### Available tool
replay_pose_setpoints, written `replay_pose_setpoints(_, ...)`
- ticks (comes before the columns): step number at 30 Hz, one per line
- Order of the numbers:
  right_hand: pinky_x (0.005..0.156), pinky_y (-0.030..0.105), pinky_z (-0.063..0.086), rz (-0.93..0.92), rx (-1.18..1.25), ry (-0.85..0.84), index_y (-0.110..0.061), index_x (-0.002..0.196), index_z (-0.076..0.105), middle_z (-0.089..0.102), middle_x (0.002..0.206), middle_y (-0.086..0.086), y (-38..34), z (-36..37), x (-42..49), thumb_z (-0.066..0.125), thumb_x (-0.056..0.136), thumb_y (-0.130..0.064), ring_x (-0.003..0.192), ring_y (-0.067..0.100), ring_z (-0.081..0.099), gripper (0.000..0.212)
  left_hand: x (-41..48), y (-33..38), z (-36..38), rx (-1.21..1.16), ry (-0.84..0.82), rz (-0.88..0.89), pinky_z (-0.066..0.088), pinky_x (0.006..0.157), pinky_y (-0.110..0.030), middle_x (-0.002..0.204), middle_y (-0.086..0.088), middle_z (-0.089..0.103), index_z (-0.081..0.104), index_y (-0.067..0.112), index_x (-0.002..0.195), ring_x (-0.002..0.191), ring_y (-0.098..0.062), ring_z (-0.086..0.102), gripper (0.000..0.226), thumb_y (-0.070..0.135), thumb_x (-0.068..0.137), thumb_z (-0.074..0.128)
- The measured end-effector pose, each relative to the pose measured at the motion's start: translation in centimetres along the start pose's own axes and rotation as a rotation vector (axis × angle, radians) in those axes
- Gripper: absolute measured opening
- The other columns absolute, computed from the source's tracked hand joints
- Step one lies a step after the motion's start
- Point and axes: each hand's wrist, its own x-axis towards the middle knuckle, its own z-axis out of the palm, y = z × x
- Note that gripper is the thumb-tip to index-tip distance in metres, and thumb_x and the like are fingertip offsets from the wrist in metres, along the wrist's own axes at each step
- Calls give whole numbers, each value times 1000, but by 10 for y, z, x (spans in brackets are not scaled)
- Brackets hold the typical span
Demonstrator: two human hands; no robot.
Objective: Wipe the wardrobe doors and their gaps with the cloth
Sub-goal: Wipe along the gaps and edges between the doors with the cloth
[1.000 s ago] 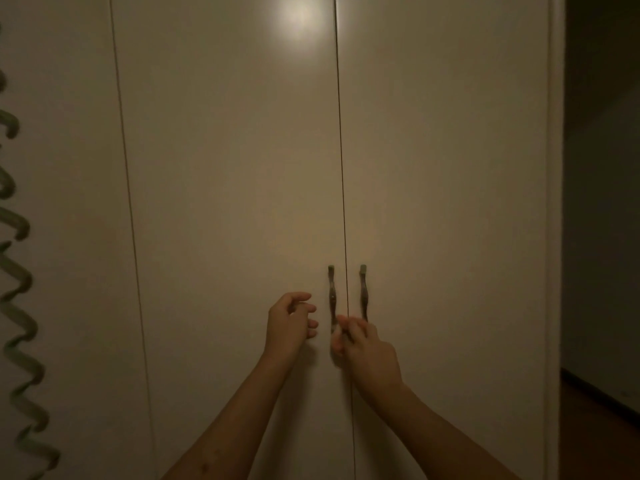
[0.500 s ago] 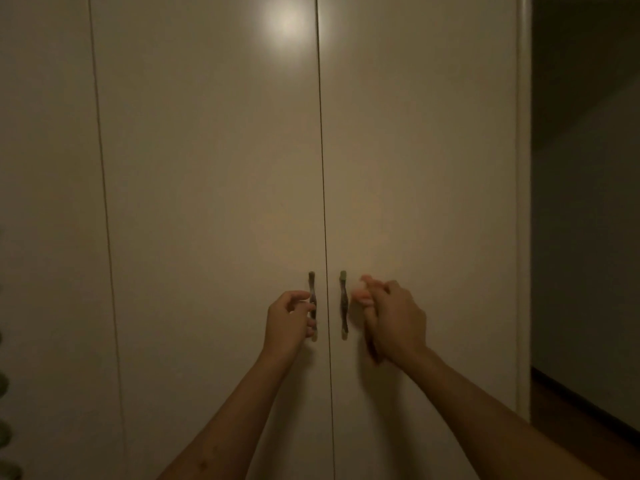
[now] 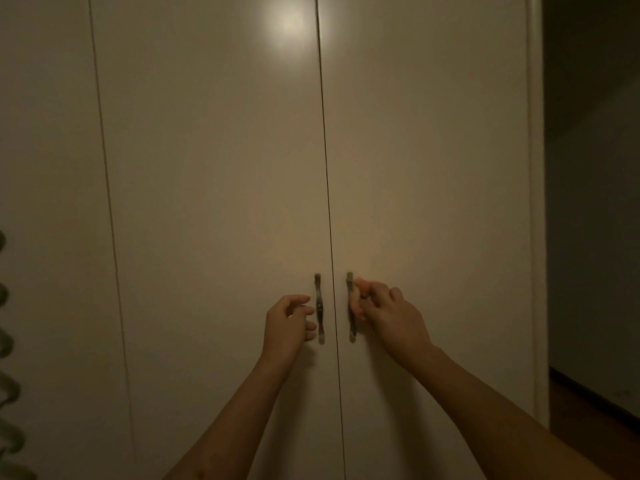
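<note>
My right hand (image 3: 391, 317) just hooked fingers on the right handle (image 3: 351, 306); left hand (image 3: 285, 320) curls by the left handle (image 3: 319, 308), grip unclear; I think the doors (image 3: 214, 168) open next

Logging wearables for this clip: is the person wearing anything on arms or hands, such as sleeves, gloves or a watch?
No sleeves show: the left forearm and right forearm are bare to the frame edge. The left hand and right hand are ungloved, with no watch or bracelet at either wrist. Too dim to rule out a ring.
</note>
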Motion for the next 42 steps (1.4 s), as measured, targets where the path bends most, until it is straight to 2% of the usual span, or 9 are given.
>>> replay_pose_setpoints(3,71,38,54,-133,-62,-100,-24,114,64,47,136,6,5,4,-13,71,81,-26,109,29,53,34,-4,1,4,-13,-15,-5,48,48,-23,85,-10,60,60,4,104,59,-19,54,22,-2,93,41)
replay_pose_setpoints(8,87,41,46,-318,-114,-203,-29,125,60,45,136,5,15,-10,-19,59,90,-30,118,29,45,35,-11,5,11,-4,-31,0,47,48,-24,85,-11,61,61,5,101,58,-18,53,20,-2,91,45)
replay_pose_setpoints(15,67,31,43,108,275,157,-27,118,63,51,126,3,21,-33,6,55,92,-24,104,24,46,27,-12,10,12,-13,-30,6,47,44,-21,86,-14,59,60,0,105,56,-18,52,21,-4,91,44)
replay_pose_setpoints(22,91,42,45,169,406,70,-29,136,52,36,144,-4,-10,-15,10,49,96,-20,121,23,39,42,-8,4,4,-7,-30,-5,47,47,-21,85,-11,60,60,1,105,58,-19,53,20,-3,92,44)
replay_pose_setpoints(28,75,37,50,-133,3,-115,-28,113,62,45,139,4,10,1,-10,62,87,-30,104,28,49,25,-4,-6,-1,0,-16,-21,48,51,-27,87,-13,60,60,1,105,60,-20,54,22,-2,92,43)
replay_pose_setpoints(33,94,41,42,-331,-160,-240,-34,131,55,38,140,4,13,-12,-14,55,93,-28,120,29,40,38,-8,-4,3,10,-22,-16,48,48,-22,87,-11,61,60,4,105,61,-18,55,21,-1,92,44)
replay_pose_setpoints(35,87,40,46,-292,-147,-192,-31,127,58,46,132,5,12,-19,-14,56,93,-32,114,27,45,34,-9,-1,1,13,-22,-5,49,49,-23,86,-10,62,60,3,106,61,-18,55,21,-1,92,45)
replay_pose_setpoints(39,55,32,50,-68,16,69,-24,120,60,54,118,3,0,-30,-16,55,88,-39,94,22,53,36,-6,2,-3,21,-14,12,51,53,-26,88,-10,62,60,5,105,63,-19,56,22,0,94,42)
replay_pose_setpoints(42,55,32,49,-6,126,172,-24,117,59,52,118,4,-34,-42,-5,54,86,-37,95,22,51,34,-6,3,-3,16,-8,14,51,51,-25,88,-10,62,61,4,105,61,-20,57,24,0,94,40)
